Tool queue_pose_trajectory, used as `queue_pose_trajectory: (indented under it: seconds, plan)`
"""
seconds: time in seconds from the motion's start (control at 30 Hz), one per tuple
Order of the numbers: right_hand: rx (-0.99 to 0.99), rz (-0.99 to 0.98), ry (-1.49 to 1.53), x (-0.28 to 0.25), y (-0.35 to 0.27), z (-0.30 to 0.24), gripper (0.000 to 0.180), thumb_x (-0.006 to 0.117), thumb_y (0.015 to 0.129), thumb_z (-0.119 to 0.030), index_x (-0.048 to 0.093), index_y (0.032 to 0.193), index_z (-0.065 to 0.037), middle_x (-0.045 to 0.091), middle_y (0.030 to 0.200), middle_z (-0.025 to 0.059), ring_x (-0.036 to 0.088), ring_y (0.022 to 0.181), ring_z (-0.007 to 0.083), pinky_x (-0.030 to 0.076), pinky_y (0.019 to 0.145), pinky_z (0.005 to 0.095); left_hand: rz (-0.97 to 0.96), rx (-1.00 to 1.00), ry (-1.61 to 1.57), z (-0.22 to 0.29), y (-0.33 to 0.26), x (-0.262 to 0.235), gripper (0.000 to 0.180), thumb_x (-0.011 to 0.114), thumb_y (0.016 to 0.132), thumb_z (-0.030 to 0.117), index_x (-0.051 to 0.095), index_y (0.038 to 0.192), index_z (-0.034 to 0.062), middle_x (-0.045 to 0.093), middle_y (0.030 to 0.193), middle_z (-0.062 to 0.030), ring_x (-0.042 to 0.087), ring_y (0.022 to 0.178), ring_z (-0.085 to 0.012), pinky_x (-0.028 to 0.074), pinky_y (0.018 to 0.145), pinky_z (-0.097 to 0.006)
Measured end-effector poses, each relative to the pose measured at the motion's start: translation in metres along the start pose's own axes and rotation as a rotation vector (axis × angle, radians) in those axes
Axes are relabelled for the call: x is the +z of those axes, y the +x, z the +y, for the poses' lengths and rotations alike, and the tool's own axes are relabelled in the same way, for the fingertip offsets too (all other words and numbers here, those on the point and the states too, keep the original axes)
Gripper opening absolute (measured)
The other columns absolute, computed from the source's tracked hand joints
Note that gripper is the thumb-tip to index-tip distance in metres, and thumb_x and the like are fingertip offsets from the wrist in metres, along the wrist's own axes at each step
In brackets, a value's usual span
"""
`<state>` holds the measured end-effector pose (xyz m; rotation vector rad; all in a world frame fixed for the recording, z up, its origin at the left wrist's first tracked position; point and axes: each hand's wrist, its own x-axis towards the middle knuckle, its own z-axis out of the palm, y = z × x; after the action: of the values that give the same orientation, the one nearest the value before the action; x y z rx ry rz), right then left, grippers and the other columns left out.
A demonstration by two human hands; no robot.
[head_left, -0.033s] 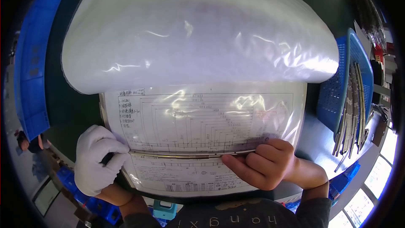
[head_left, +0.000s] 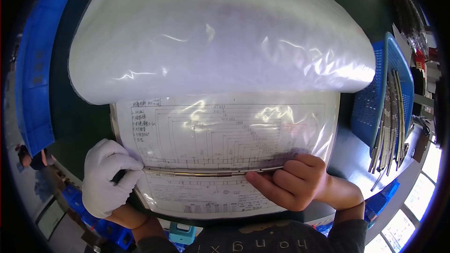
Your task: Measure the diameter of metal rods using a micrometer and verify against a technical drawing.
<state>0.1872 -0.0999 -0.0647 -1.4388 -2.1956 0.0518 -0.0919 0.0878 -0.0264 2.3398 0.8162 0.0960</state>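
A thin, shiny metal rod runs crosswise over a technical drawing in a clear plastic sleeve. My left hand, in a white glove, pinches the rod's left end between thumb and fingers. Bare, my right hand grips the rod toward its right end. Its index finger points left, the tip against the rod's near side, while the other fingers curl in. The right end of the rod is hidden by that hand. Whether the rod touches the sleeve, I cannot tell.
A glossy plastic sheet bulges up and back beyond the drawing. To the right stands a blue perforated basket holding several thin metal rods. A blue bin is at the far left, on the dark green table.
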Motion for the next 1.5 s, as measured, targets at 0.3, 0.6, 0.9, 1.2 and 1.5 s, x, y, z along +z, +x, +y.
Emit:
queue_pose_trajectory:
  seconds: [0.3, 0.6, 0.9, 1.2, 1.5]
  plan:
    - [0.037, -0.206, 0.017, -0.017, 0.009, -0.005, 0.034, 0.072, 0.069, -0.010, 0.071, 0.103, -0.010, 0.028, 0.053, -0.0081, 0.032, 0.045, 0.0040, 0.025, 0.039, 0.0203, 0.026, 0.011, 0.008, -0.001, -0.003, 0.001, 0.023, 0.076, 0.055, 0.001, 0.064, 0.073, 0.0093, 0.055, 0.074, -0.0043, 0.054, 0.065, -0.0247, 0.042, 0.058, -0.035]
    - [0.032, -0.252, 0.012, -0.021, 0.022, -0.008, 0.030, 0.070, 0.073, -0.011, 0.070, 0.102, -0.006, 0.031, 0.052, -0.0076, 0.034, 0.044, 0.0035, 0.026, 0.038, 0.0197, 0.005, -0.035, 0.006, -0.001, -0.004, 0.000, 0.023, 0.076, 0.055, 0.002, 0.064, 0.073, 0.0102, 0.055, 0.074, -0.0041, 0.054, 0.068, -0.0247, 0.042, 0.060, -0.035]
    - [0.007, -0.111, 0.052, -0.002, 0.018, -0.006, 0.027, 0.071, 0.070, -0.009, 0.070, 0.098, -0.005, 0.028, 0.051, -0.0079, 0.031, 0.042, 0.0036, 0.025, 0.038, 0.0199, 0.013, -0.031, -0.005, 0.000, -0.004, 0.000, 0.022, 0.076, 0.056, 0.001, 0.064, 0.073, 0.0098, 0.056, 0.074, -0.0041, 0.055, 0.067, -0.0241, 0.042, 0.059, -0.035]
    - [-0.025, -0.054, -0.009, 0.004, 0.020, -0.007, 0.025, 0.072, 0.070, -0.010, 0.070, 0.094, -0.005, 0.030, 0.051, -0.0086, 0.029, 0.043, 0.0026, 0.021, 0.037, 0.0200, 0.006, 0.005, -0.002, -0.002, 0.000, 0.001, 0.022, 0.076, 0.056, 0.001, 0.064, 0.073, 0.0092, 0.055, 0.072, -0.0041, 0.055, 0.065, -0.0241, 0.041, 0.056, -0.035]
    - [-0.045, -0.041, -0.024, 0.005, 0.019, -0.010, 0.022, 0.071, 0.072, -0.009, 0.070, 0.094, -0.005, 0.031, 0.051, -0.0089, 0.029, 0.043, 0.0027, 0.022, 0.038, 0.0198, 0.014, -0.013, 0.007, 0.000, -0.002, 0.000, 0.020, 0.076, 0.056, 0.002, 0.065, 0.071, 0.0085, 0.056, 0.072, -0.0039, 0.056, 0.066, -0.0240, 0.043, 0.058, -0.035]
